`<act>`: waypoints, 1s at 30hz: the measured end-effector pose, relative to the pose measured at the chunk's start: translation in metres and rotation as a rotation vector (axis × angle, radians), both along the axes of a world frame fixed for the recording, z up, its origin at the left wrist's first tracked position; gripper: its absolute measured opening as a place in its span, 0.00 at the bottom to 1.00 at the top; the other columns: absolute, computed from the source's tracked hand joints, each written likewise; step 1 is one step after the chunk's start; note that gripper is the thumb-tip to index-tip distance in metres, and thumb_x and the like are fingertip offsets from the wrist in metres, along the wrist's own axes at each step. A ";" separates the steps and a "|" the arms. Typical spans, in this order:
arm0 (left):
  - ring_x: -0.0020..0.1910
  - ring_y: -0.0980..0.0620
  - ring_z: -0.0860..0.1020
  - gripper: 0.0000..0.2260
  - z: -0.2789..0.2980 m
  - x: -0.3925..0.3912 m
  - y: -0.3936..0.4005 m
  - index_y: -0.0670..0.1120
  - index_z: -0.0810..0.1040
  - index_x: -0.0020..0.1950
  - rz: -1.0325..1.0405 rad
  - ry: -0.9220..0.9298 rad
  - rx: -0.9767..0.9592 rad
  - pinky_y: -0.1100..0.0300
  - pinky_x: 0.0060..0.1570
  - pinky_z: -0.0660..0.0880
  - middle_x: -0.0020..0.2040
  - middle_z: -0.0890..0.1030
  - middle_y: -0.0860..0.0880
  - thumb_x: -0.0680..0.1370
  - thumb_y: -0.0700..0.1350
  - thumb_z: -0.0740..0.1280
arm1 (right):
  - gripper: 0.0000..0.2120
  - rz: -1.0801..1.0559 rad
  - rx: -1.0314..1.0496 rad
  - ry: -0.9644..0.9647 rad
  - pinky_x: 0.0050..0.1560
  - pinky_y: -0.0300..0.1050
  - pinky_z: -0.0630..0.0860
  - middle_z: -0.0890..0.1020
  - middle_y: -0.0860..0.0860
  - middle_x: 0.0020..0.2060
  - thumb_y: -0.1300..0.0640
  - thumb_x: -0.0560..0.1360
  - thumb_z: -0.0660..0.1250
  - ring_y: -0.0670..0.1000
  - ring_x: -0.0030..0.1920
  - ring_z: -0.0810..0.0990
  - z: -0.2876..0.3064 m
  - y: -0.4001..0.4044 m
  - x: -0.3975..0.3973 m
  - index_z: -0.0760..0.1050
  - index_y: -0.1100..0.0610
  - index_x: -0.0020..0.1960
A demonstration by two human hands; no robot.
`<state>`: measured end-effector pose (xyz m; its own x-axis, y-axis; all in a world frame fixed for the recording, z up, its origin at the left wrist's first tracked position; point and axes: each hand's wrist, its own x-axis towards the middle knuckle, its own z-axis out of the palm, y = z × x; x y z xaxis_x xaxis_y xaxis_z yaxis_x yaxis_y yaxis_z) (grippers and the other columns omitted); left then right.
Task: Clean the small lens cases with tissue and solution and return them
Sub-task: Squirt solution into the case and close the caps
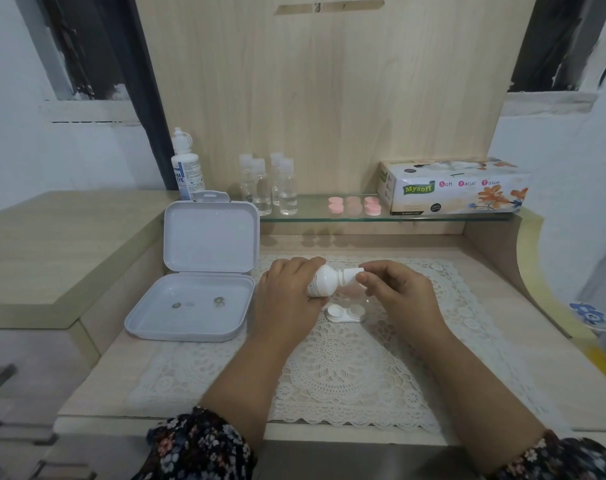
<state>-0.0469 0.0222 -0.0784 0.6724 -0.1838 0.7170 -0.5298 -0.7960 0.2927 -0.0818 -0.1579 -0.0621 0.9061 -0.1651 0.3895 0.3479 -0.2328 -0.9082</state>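
Four clear bottles (pixel 269 184), six pink caps (pixel 354 205) and one tissue box (pixel 454 186) stood on the glass shelf (pixel 329 219) above centre, one tall solution bottle (pixel 186 166) at their left. Left of centre, the open white box (pixel 194 271) held two small round items in its lower tray. At centre, one white lens case (pixel 344 312) lay on the lace mat (pixel 346 368) over the tabletop (pixel 86 393). The left hand (pixel 287 292) gripped a small white bottle (pixel 324 281), tilted sideways above the case; the right hand (pixel 395 292) pinched its cap (pixel 353 273).

Pale wood desk (pixel 69 237), glass shelf (pixel 329 220); white walls (pixel 86 157), dark windows (pixel 86 46)
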 end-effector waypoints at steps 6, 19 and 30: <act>0.49 0.48 0.74 0.23 0.001 0.000 0.000 0.52 0.77 0.60 -0.003 0.028 -0.012 0.50 0.46 0.73 0.52 0.80 0.54 0.66 0.48 0.77 | 0.05 -0.063 -0.109 -0.009 0.42 0.34 0.75 0.82 0.42 0.37 0.53 0.76 0.69 0.40 0.39 0.79 -0.002 0.000 -0.003 0.80 0.43 0.49; 0.52 0.50 0.73 0.24 0.003 0.001 0.000 0.54 0.74 0.62 -0.017 0.174 -0.098 0.50 0.49 0.73 0.53 0.79 0.56 0.68 0.50 0.76 | 0.16 -0.108 -0.228 0.056 0.38 0.40 0.71 0.79 0.48 0.33 0.46 0.80 0.60 0.41 0.34 0.74 0.002 -0.001 -0.007 0.78 0.54 0.40; 0.53 0.48 0.73 0.23 0.012 0.009 0.003 0.43 0.62 0.67 0.008 0.499 -0.608 0.54 0.52 0.70 0.58 0.72 0.47 0.78 0.47 0.68 | 0.15 0.042 -0.563 0.197 0.49 0.42 0.73 0.77 0.38 0.48 0.54 0.71 0.72 0.43 0.49 0.74 -0.001 -0.003 -0.008 0.73 0.40 0.53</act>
<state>-0.0378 0.0255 -0.0668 0.9410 0.1501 0.3032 -0.2160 -0.4232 0.8799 -0.0900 -0.1614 -0.0635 0.9715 0.0555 0.2303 0.2045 -0.6869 -0.6974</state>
